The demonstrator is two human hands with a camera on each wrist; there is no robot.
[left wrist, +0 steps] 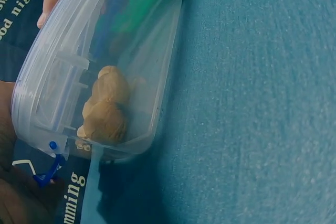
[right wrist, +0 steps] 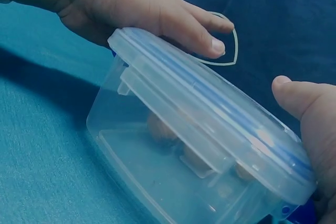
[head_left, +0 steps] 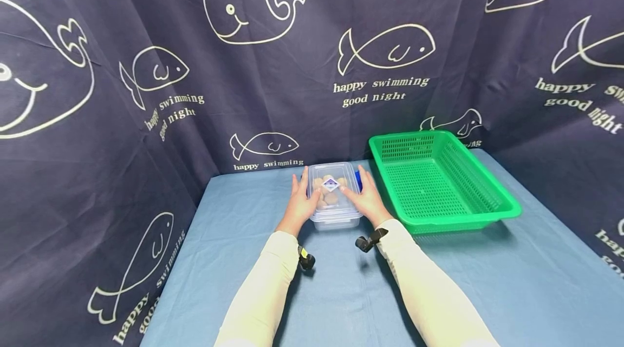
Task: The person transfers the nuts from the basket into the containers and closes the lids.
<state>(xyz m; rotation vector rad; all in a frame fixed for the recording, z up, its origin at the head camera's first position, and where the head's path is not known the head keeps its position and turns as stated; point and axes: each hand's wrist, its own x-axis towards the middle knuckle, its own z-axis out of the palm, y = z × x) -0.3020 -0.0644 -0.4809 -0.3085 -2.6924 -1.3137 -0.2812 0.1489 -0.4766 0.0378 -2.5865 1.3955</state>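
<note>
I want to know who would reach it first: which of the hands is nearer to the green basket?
The right. The right hand rests on the clear lidded box's right side, next to the green basket. The left hand is on the box's far side from it.

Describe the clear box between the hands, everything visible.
The box is a clear plastic rectangular container with rounded corners, a snap-on lid with side latch flaps and a blue seal, and a small label on top. Inside lie several tan, rounded pieces. It stands upright and closed on the blue cloth, just left of the green basket. The left hand and right hand touch its sides, thumbs on the lid.
</note>
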